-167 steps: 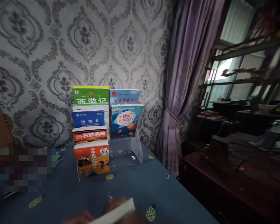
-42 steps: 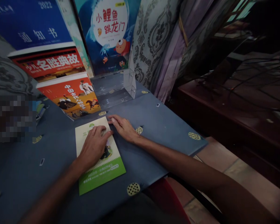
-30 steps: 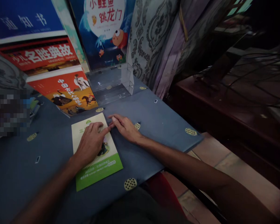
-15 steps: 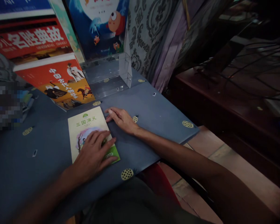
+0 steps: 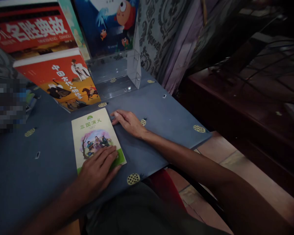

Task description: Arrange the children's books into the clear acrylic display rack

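Green-and-cream paperback (image 5: 95,138) lies flat, cover up, on the blue-clothed bench (image 5: 161,111), just near of the acrylic book rack (image 5: 117,78). Long axis runs near–far, slightly tilted left at the far end. Left hand (image 5: 98,171) rests flat, fingers spread, on the book's near right corner. Right hand (image 5: 128,122) lies flat, fingers together, on the cloth, touching the far right edge. Neither grips. Versus half a second ago: left hand slid nearer, uncovering the cover picture.
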The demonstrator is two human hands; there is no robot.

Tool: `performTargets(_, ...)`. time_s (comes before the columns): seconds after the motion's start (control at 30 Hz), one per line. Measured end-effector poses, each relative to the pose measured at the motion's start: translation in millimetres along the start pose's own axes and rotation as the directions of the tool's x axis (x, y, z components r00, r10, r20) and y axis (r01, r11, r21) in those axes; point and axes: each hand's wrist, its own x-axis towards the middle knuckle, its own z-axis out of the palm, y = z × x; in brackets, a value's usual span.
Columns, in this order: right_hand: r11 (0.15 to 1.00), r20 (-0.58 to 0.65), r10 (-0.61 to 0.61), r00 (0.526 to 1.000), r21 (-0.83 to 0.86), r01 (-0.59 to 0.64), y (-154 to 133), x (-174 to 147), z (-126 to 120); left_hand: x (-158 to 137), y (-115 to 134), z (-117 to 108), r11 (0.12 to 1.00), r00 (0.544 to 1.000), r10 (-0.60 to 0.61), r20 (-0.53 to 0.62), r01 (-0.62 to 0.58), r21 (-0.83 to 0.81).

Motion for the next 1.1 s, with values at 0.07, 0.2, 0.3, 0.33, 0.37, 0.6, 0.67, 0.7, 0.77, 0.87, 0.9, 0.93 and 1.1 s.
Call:
performTargets(0.07,1.000,0.009,0.008,1.000,0.000,-0.008,-1,0,0,0,0,-2,0.998,1.000,-0.029,-0.008,0.029,-0.049)
performTargets(0.2,1.000,0.017,0.019,1.000,-0.005,-0.018,-2,0,-1,1,-1,-3,0.994,0.999,-0.047,-0.012,0.045,-0.101)
performTargets(0.3,1.000,0.018,0.017,1.000,-0.007,-0.017,-2,0,-1,1,-1,-1,0.996,0.999,-0.033,-0.008,0.033,-0.078)
performTargets(0.33,1.000,0.019,0.018,1.000,-0.006,-0.018,-2,0,-1,0,0,-1,0.998,1.000,-0.029,-0.004,0.028,-0.063)
performTargets(0.37,1.000,0.018,0.019,1.000,-0.004,-0.019,-2,0,-1,0,0,-1,0.998,1.000,-0.025,0.000,0.025,-0.049)
performTargets(0.6,1.000,0.015,0.011,1.000,-0.008,-0.011,0,0,0,0,3,-1,1.000,1.000,0.013,-0.006,-0.012,0.013)
performTargets(0.67,1.000,0.012,0.017,1.000,-0.013,-0.017,0,0,-1,0,3,-1,0.999,1.000,0.013,-0.006,-0.013,0.029)
performTargets(0.7,1.000,0.011,0.020,1.000,-0.012,-0.020,0,0,-1,0,4,0,0.999,1.000,0.010,-0.010,-0.009,0.033)
performTargets(0.77,1.000,0.007,0.023,1.000,-0.009,-0.023,-1,-1,-1,0,4,0,1.000,1.000,0.000,-0.019,0.000,0.031)
performTargets(0.87,1.000,-0.002,0.017,1.000,-0.023,-0.017,-3,-3,0,0,0,-1,1.000,1.000,0.006,-0.008,-0.006,-0.019)
performTargets(0.9,0.999,-0.001,0.011,1.000,-0.032,-0.011,-4,-4,1,-1,-3,-1,0.999,1.000,0.009,0.001,-0.009,-0.041)
performTargets(0.93,0.999,0.004,0.003,1.000,-0.041,-0.003,-5,-5,2,-1,-7,-2,0.998,1.000,0.007,0.011,-0.006,-0.061)
performTargets(1.1,0.988,0.007,-0.052,0.999,-0.143,0.053,-7,-7,6,-5,-47,0,0.996,0.995,-0.071,0.063,0.075,-0.057)
